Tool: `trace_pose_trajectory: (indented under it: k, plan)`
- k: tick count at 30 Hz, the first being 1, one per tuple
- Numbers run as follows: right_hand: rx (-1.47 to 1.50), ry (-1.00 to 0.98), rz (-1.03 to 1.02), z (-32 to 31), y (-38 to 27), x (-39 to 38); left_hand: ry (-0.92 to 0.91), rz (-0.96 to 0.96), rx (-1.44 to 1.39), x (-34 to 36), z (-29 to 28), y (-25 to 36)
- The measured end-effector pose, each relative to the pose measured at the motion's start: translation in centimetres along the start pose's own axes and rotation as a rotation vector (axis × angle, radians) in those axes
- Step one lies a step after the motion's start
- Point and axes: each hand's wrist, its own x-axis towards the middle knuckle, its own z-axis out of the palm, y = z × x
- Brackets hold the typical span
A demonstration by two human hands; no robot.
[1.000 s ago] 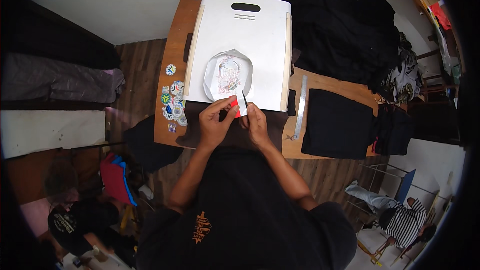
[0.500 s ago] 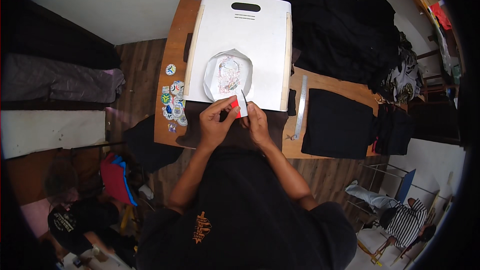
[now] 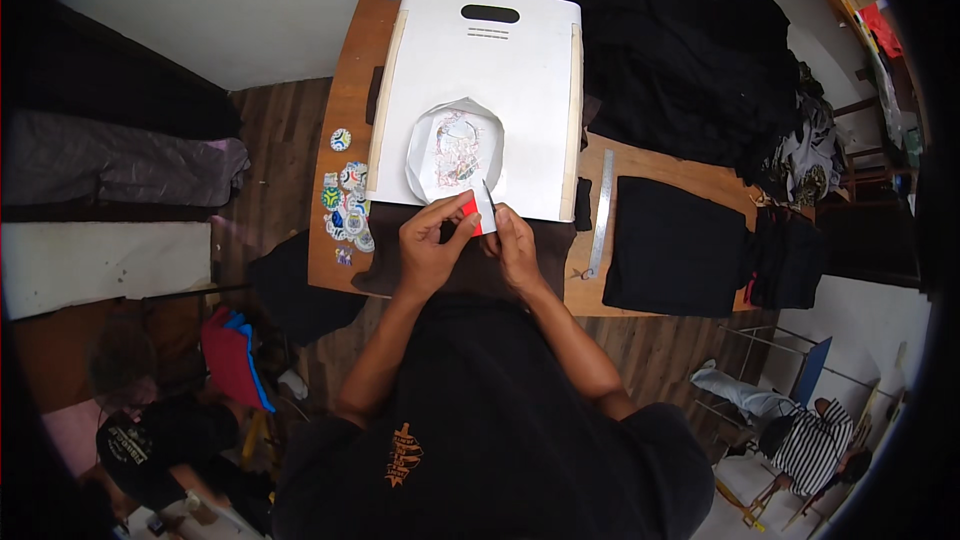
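Both hands pinching a small red-and-white card over the bench.
Left hand (image 3: 428, 250) and right hand (image 3: 517, 248) each close their grip on the card (image 3: 477, 214), just below the printed paper cutout (image 3: 455, 150) on the white board (image 3: 480, 80).

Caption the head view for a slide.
Both hands, left hand and right hand, pinch a small red-and-white piece beside a printed paper cutout on a white board.
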Motion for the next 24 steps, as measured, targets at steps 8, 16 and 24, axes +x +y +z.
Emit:
trace_pose_trajectory:
  k: [8,16,24]
  plan:
    - [0.05,0.036,0.011,-0.23,0.0,0.09,-0.002,0.001,0.007,-0.04,0.07,-0.18]
    - [-0.004,-0.005,-0.012,-0.35,0.15,-0.01,0.014,-0.009,0.036,-0.06,0.1,-0.37]
    - [0.046,0.02,0.016,-0.15,-0.05,-0.14,-0.026,0.009,0.034,-0.24,-0.32,-0.54]
